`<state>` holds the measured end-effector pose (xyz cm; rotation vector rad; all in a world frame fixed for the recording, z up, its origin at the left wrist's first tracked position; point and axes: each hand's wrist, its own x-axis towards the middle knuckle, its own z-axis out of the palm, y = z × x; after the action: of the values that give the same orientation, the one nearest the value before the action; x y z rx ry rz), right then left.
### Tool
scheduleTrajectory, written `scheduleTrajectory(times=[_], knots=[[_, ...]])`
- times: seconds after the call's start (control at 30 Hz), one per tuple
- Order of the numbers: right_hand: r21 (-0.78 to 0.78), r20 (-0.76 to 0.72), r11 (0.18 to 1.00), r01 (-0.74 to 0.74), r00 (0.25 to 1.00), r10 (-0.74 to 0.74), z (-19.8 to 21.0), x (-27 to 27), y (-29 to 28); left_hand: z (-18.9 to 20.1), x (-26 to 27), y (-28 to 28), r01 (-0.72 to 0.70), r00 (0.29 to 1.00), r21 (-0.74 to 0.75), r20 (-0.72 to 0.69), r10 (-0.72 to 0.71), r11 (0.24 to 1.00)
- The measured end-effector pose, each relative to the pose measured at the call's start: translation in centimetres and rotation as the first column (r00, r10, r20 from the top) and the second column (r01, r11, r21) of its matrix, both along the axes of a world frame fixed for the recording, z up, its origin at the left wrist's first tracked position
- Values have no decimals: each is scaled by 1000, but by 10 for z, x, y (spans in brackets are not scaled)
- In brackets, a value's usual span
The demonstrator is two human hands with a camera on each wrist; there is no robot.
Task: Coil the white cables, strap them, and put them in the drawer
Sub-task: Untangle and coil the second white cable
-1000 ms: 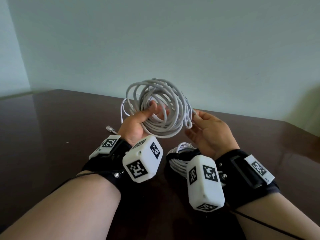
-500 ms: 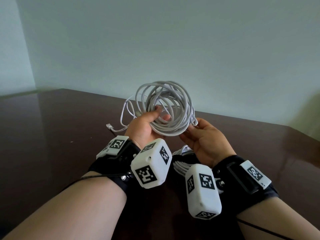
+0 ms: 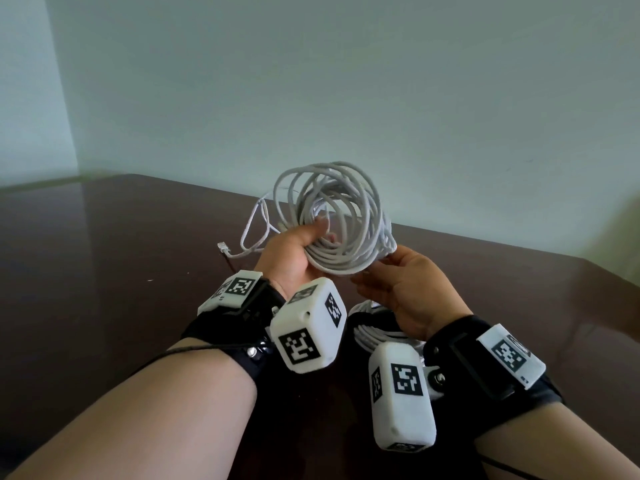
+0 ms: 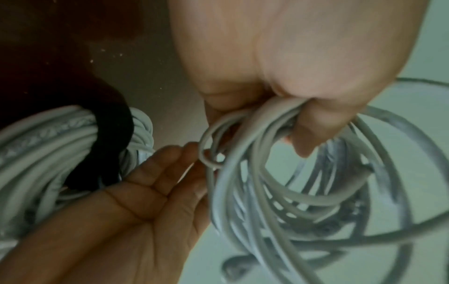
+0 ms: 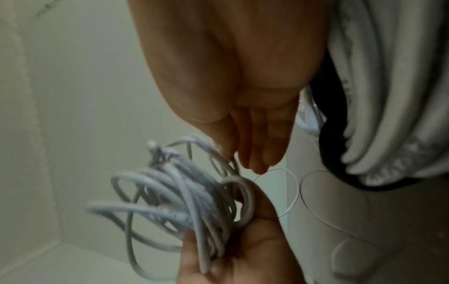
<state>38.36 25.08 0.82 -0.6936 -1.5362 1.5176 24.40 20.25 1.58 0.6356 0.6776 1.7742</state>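
Observation:
A loosely wound white cable coil is held up above the dark table. My left hand grips its lower left, thumb across the strands and fingers through the middle; the left wrist view shows the same grip. My right hand is open, its straight fingers touching the coil's lower right edge. A loose tail ending in a clear connector trails onto the table at the left. A second white coil, bound with a black strap, lies on the table under my right wrist.
The dark brown table stretches left and right of my arms, with pale walls behind it. No drawer shows in any view. The table's far right corner is cut at an angle.
My right hand has slid lower along the coil's right side and nearer my left hand. The left hand keeps its grip and the coil has tilted slightly.

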Motion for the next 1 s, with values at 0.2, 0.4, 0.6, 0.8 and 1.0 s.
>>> scheduleTrajectory(times=[0.2,0.4,0.6,0.8,1.0], knots=[[-41,2,998,-56,998,56,5,8,2,3,-3,-6,-99,953,-70,-293,75,993],[-114,-237,979,-167,962,136,15,22,4,3,-4,-11,-133,862,-54,-499,88,990],[-177,-211,984,22,976,-60,17,13,1,1,5,-13,1,790,6,-613,3,1000],[-151,-187,988,27,981,-55,21,16,-1,3,5,-15,13,749,2,-662,-8,1000],[-131,-122,990,55,990,-71,34,16,-22,5,0,-15,24,630,-61,-774,-63,998]])
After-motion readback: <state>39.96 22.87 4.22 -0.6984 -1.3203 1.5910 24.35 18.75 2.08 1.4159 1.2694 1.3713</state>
